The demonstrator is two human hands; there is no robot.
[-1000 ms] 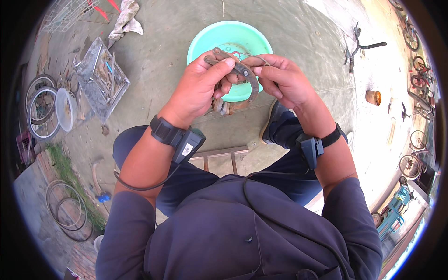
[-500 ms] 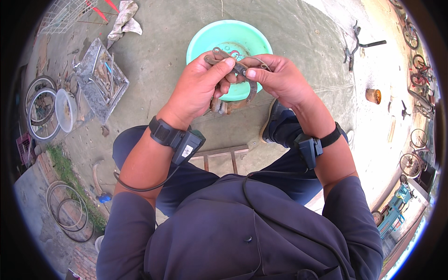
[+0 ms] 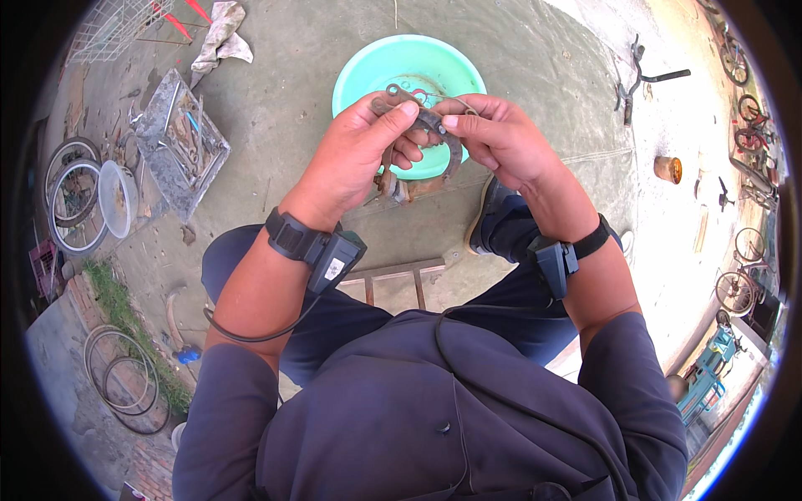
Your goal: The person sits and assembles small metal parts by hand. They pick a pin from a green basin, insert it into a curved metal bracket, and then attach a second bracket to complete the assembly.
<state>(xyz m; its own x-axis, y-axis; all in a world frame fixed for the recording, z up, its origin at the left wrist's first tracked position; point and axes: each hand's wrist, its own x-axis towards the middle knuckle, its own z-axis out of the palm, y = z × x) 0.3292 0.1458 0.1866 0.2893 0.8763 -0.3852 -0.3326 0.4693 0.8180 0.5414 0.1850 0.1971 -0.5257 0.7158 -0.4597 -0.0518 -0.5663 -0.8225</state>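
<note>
Both my hands hold a dark, curved metal part [image 3: 424, 123], like a bicycle brake arm with holes and a thin wire. My left hand [image 3: 355, 154] grips its left end with thumb on top. My right hand [image 3: 497, 138] pinches its right end between thumb and fingers. The part is held above a turquoise plastic basin [image 3: 372, 71] standing on the concrete ground. A second rusty piece [image 3: 391, 179] hangs just below my left fingers.
A metal tray of tools [image 3: 180, 142] lies to the left, with bicycle rims [image 3: 71, 196] and a white bowl [image 3: 117, 199] beyond it. A rag [image 3: 221, 33] lies at the top left. A bicycle handlebar [image 3: 643, 75], a rusty can [image 3: 668, 169] and parked bicycles [image 3: 739, 288] are on the right.
My hands have shifted slightly with the part; my right fingers have regripped its right end. The basin stays in place.
</note>
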